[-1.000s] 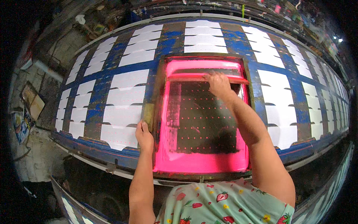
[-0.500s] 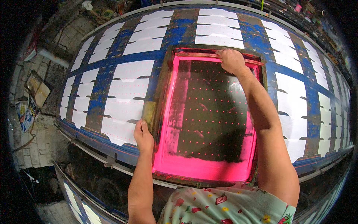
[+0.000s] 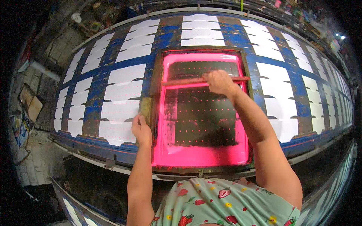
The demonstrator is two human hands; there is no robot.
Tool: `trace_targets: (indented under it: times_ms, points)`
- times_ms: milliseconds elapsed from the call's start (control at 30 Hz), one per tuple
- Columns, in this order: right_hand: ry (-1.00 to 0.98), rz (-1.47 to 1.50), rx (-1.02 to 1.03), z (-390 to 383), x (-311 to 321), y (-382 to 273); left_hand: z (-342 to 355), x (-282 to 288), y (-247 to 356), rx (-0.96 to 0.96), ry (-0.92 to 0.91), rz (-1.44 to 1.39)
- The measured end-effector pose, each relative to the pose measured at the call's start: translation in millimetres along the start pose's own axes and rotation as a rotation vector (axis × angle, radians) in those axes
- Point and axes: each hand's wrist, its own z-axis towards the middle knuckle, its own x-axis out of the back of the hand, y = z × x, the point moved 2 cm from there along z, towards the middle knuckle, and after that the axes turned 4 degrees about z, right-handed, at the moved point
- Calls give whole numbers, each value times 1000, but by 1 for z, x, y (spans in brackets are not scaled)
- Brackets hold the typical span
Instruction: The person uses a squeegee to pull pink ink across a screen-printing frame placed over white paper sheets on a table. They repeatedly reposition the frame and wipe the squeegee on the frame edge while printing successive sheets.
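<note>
A screen-printing frame [image 3: 244,62] lies flat on the long table in front of me. Bright pink ink [image 3: 200,156] lines its edges and pools along the near end, around a dark mesh dotted with small pink points. My right hand [image 3: 220,82] is closed on a reddish squeegee [image 3: 181,81], which spans the mesh crosswise in its far third. At the frame's left side, my left hand [image 3: 142,130] grips a yellowish, flat handle [image 3: 146,107], thumb upward. The squeegee's lower edge is hidden against the mesh.
White cut fabric panels [image 3: 122,86] lie in rows on the blue, worn table [image 3: 152,60], on both sides of the frame and beyond it. A metal rail [image 3: 117,166] runs along the near edge. Boards and papers [image 3: 31,103] lie on the brick floor at left.
My right hand has drawn the squeegee from the frame's far end toward me, leaving pink ink along the far edge. My left hand keeps its hold at the frame's side.
</note>
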Motion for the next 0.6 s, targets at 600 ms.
trace_targets:
  times_ms: [600]
  points:
    - [-5, 97, -86, -256, -7, -229, -82, 332, 221, -1202, 167, -804]
